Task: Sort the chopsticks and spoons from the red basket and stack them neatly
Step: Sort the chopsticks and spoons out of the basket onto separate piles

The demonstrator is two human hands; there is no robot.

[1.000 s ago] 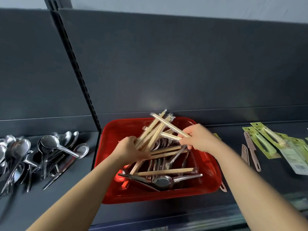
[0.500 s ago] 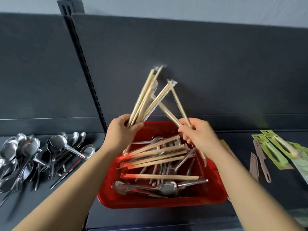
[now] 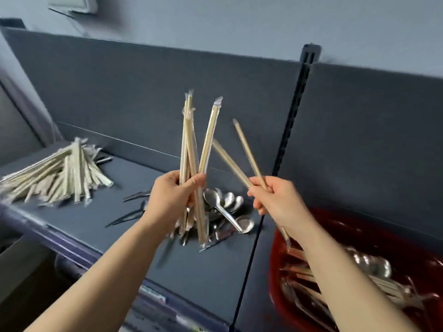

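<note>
My left hand [image 3: 173,196] grips a bunch of wrapped wooden chopsticks [image 3: 188,140], held upright above the steel spoon pile [image 3: 226,207] on the dark shelf. My right hand [image 3: 275,200] pinches two more wrapped chopsticks [image 3: 244,152] that slant up to the left. The red basket [image 3: 335,224] sits at the lower right, behind my right forearm, with more chopsticks and spoons inside. A fanned pile of wrapped chopsticks [image 3: 60,171] lies on the shelf at the far left.
A dark back panel with a slotted upright [image 3: 291,111] rises behind the shelf. The shelf's front rail [image 3: 60,240] runs diagonally at the lower left. Bare shelf surface lies between the chopstick pile and the spoons.
Both hands have lifted the chopsticks out of the basket and carried them left. The view has swung left, so the basket is now at the right and the chopstick pile appears.
</note>
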